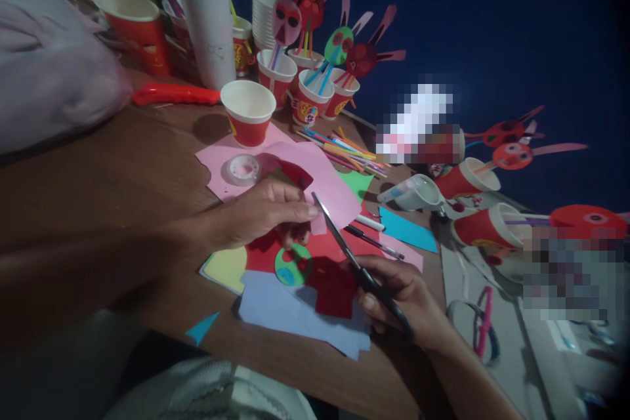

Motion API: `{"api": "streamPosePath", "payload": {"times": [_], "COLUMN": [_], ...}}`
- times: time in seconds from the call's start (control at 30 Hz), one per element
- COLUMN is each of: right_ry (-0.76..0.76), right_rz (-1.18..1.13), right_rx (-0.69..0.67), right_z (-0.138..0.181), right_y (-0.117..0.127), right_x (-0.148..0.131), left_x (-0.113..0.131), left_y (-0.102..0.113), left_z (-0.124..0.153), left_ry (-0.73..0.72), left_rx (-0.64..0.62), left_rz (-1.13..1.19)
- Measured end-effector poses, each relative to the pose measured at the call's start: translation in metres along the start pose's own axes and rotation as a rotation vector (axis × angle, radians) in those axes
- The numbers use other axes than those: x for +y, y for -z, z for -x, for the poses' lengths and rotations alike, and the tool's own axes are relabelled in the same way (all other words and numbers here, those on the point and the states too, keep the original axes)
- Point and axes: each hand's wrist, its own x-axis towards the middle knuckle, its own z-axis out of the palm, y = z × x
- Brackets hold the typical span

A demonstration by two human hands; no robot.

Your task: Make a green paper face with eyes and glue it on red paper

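Note:
My left hand [266, 211] pinches the edge of a piece of pink paper [337, 187] between thumb and fingers. Black-handled scissors [344, 243] are in my right hand [403, 292], their blades pointing up and left at the paper's edge near my left fingertips. Whether the blades are apart is hard to see. Below my hands lie a green paper disc [298, 270] with a blue patch, red paper [361, 241] and pale blue paper [278, 308]. A clear tape roll [243, 170] rests on another pink sheet [211, 156] beyond my left wrist.
A paper cup [249, 121] stands beyond the tape, beside a red-handled tool [174, 94]. Coloured sticks [344, 152] lie behind the paper. Cups holding paper rabbit faces [339, 46] line the back. A plastic bag [54, 59] bulges at left; a plastic cup [418, 192] is right.

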Motion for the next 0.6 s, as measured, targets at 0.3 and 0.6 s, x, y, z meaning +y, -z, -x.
{"api": "streamPosePath", "payload": {"times": [0.3, 0.6], "right_ry": [0.035, 0.060], "right_rz": [0.045, -0.041], "right_rx": [-0.012, -0.064], "right_z": [0.0001, 0.0010], "right_y": [0.0013, 0.0033], "right_x": [-0.0030, -0.0032], "left_x": [-0.0042, -0.0016], "left_y": [0.0011, 0.0004], "left_z": [0.0001, -0.0001], "left_ry": [-0.047, -0.035], "left_rx": [0.096, 0.028], "left_rz": [-0.120, -0.041]}}
